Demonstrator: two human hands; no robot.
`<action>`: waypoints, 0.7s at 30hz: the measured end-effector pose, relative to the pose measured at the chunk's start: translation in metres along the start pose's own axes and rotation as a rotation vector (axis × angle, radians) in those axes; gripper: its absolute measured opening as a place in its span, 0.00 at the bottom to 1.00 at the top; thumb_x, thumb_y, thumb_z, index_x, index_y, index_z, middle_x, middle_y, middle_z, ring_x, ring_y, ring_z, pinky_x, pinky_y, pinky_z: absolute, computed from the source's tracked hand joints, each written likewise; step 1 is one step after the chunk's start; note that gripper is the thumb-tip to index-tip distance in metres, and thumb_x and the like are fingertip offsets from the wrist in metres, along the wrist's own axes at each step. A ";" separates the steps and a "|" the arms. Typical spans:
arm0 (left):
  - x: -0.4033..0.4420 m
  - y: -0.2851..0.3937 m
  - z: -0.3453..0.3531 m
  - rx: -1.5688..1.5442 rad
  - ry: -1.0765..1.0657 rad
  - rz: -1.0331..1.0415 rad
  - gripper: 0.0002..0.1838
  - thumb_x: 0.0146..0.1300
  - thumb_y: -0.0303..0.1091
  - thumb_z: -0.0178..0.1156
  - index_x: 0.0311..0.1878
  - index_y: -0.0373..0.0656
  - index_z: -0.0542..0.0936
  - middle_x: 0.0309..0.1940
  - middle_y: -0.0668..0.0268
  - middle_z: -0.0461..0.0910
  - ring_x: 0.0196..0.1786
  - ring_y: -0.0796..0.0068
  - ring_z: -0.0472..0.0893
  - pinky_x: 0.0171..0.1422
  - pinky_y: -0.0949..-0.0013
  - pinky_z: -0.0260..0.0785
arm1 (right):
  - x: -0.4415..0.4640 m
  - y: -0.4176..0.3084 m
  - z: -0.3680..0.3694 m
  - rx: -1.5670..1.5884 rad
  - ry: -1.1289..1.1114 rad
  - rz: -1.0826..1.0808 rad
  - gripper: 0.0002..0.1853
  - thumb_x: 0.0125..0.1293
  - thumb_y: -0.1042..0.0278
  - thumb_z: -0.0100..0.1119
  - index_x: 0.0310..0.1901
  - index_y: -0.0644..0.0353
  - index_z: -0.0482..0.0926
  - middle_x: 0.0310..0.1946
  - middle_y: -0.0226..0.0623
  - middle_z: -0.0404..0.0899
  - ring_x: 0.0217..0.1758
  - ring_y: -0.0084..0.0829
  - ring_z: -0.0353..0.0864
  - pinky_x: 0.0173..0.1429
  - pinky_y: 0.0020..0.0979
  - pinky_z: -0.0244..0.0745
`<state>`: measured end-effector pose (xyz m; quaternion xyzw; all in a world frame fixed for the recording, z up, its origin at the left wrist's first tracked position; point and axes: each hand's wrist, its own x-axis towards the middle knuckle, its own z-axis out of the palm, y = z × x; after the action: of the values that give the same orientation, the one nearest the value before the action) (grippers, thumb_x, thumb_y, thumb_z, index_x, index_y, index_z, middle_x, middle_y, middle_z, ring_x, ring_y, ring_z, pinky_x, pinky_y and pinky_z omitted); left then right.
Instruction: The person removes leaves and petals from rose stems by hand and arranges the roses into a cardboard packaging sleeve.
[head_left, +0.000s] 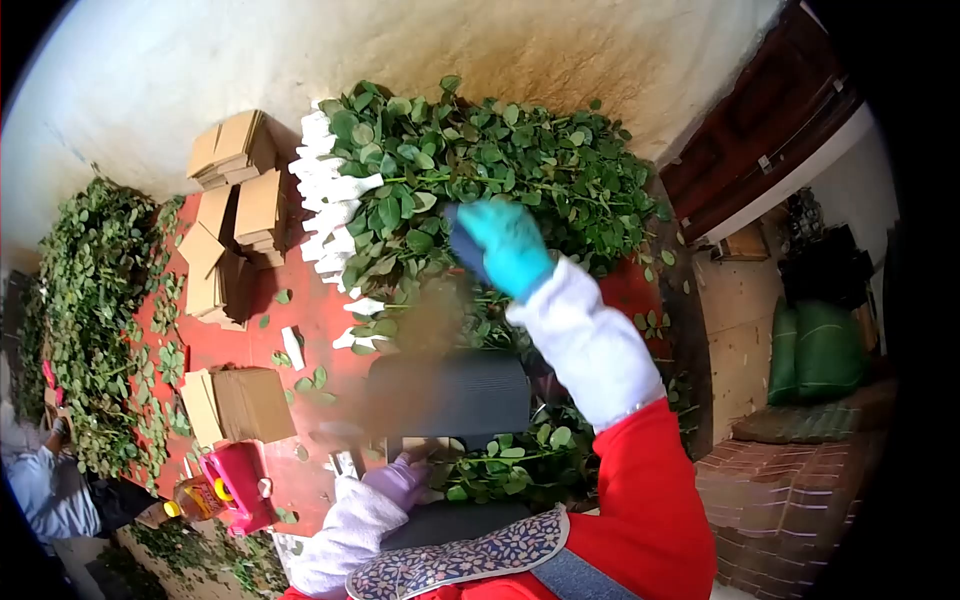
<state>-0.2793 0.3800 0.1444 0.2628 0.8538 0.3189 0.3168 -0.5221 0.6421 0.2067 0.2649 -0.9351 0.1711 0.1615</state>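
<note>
My right hand (503,246), in a teal glove, is raised over the leafy rose stems (500,160). Its fingers look curled against something dark blue (466,244), too blurred to name. My left hand (397,480), in a lilac glove, is low by a brown cardboard piece (418,447) and the nearer stems (520,464); its fingers are partly hidden. Between my hands lies a dark grey, ridged box-like thing (450,392). A brown smear of motion crosses its left part. White sleeves (325,200) cover the left ends of the stems.
Folded cardboard pieces (262,215) are stacked on the red table (335,400). Another cardboard stack (250,403) is nearer me, above a pink jug (240,490) and a bottle (198,497). More stems (95,320) pile up at left, near another person's sleeve (45,490). Green sacks (820,350) stand right.
</note>
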 end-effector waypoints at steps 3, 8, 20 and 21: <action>0.000 -0.004 0.001 0.016 -0.001 -0.011 0.16 0.60 0.34 0.58 0.52 0.46 0.77 0.55 0.57 0.74 0.49 0.54 0.79 0.48 0.61 0.75 | 0.050 0.032 0.006 -0.228 0.236 0.038 0.17 0.62 0.61 0.58 0.52 0.54 0.76 0.46 0.38 0.79 0.50 0.42 0.76 0.54 0.44 0.69; 0.008 -0.004 0.000 0.032 0.006 -0.017 0.17 0.59 0.34 0.58 0.53 0.45 0.76 0.55 0.57 0.74 0.49 0.55 0.79 0.49 0.62 0.75 | 0.055 0.076 0.057 -0.420 -0.402 0.213 0.24 0.61 0.62 0.57 0.60 0.47 0.70 0.50 0.35 0.77 0.55 0.39 0.75 0.62 0.46 0.62; -0.021 0.052 -0.031 -0.105 0.131 -0.122 0.12 0.65 0.31 0.54 0.51 0.44 0.77 0.60 0.58 0.74 0.47 0.56 0.82 0.47 0.62 0.75 | -0.079 -0.096 -0.102 -0.393 -0.021 -0.279 0.22 0.47 0.68 0.62 0.49 0.51 0.81 0.30 0.29 0.72 0.27 0.31 0.72 0.32 0.33 0.68; -0.019 0.034 -0.022 -0.083 0.046 -0.105 0.12 0.65 0.31 0.54 0.51 0.45 0.77 0.57 0.58 0.75 0.46 0.57 0.82 0.47 0.63 0.75 | -0.096 -0.099 -0.106 -0.417 -0.039 -0.277 0.23 0.46 0.67 0.64 0.49 0.52 0.82 0.30 0.29 0.72 0.27 0.31 0.72 0.31 0.32 0.68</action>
<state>-0.2742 0.3815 0.1889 0.1970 0.8595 0.3429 0.3239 -0.3672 0.6480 0.2863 0.3549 -0.9079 -0.0546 0.2163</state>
